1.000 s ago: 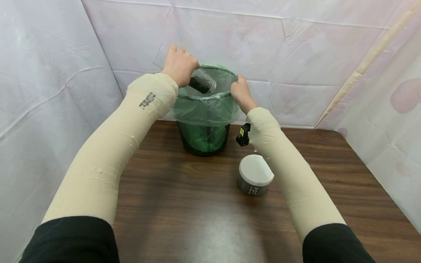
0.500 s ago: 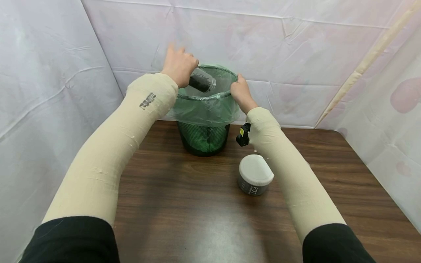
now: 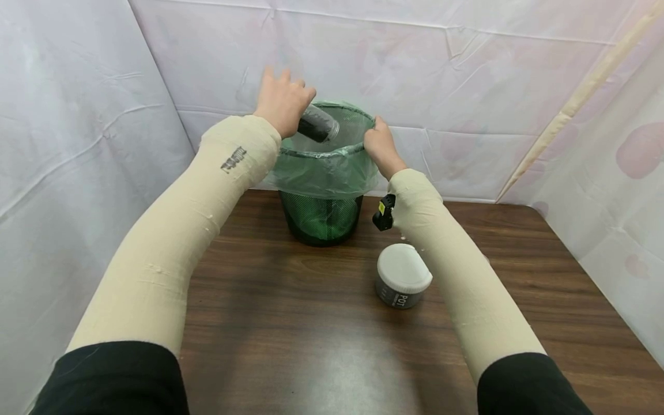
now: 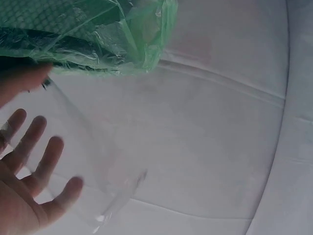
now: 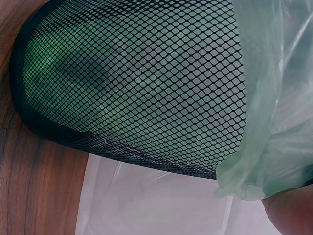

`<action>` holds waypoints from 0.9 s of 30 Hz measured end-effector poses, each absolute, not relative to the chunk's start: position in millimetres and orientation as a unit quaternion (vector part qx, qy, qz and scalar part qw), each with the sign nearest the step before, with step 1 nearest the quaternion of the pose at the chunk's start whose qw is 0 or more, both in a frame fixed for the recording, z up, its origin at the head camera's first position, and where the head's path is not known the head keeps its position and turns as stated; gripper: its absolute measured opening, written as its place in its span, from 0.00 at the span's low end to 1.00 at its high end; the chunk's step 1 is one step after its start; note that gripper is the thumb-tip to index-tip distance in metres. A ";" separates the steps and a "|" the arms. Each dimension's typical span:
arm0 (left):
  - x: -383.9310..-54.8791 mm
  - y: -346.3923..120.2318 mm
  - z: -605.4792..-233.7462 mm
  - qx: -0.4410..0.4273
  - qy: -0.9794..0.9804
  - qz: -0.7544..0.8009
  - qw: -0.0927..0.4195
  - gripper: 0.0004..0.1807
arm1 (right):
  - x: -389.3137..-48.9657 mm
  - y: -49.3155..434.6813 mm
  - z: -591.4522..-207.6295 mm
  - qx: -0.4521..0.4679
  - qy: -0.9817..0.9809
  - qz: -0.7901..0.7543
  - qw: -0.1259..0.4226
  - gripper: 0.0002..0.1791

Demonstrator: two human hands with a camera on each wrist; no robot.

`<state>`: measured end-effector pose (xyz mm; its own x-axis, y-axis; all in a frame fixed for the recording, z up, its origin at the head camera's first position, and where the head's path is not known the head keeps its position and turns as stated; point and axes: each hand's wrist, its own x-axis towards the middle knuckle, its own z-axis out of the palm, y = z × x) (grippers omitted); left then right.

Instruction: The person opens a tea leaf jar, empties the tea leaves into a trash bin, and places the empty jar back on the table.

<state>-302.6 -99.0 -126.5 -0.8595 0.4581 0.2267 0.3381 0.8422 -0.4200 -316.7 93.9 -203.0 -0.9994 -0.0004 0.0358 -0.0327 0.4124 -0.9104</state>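
In the head view my left hand [image 3: 284, 105] holds a clear plastic bottle-like container [image 3: 323, 125], tilted with its mouth down inside the bin. Dark stuff lies toward that mouth. The left wrist view shows my fingers and thumb around the clear wall of the container, with its far end out to the right. My right hand [image 3: 381, 147] grips the right rim of the black mesh bin [image 3: 323, 222], over the green plastic bag [image 3: 327, 176] that lines it. From the right wrist view, the mesh wall and the folded bag edge show, with a fingertip at the bag.
A small white-lidded pot [image 3: 404, 270] with a dark label stands in front of the bin, beside my right forearm. The brown wooden table [image 3: 290, 346] reaches back to pale curtains [image 3: 363, 52], which also hang on both sides.
My left hand and the tilted container have shifted slightly up and left, and the fingers look a little more spread. My right hand and the bin have stayed in place.
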 end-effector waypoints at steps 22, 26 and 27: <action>-303.8 -98.7 -127.4 -0.210 -0.941 0.197 0.178 0.20 | -317.3 94.8 -203.6 0.010 -0.838 0.546 0.017 0.31; -303.6 -98.5 -127.3 -0.213 -0.935 0.206 0.194 0.18 | -317.7 94.9 -203.4 0.010 -0.837 0.547 0.019 0.32; -303.7 -98.4 -127.1 -0.214 -0.934 0.211 0.196 0.17 | -317.8 94.9 -203.3 0.010 -0.837 0.546 0.019 0.32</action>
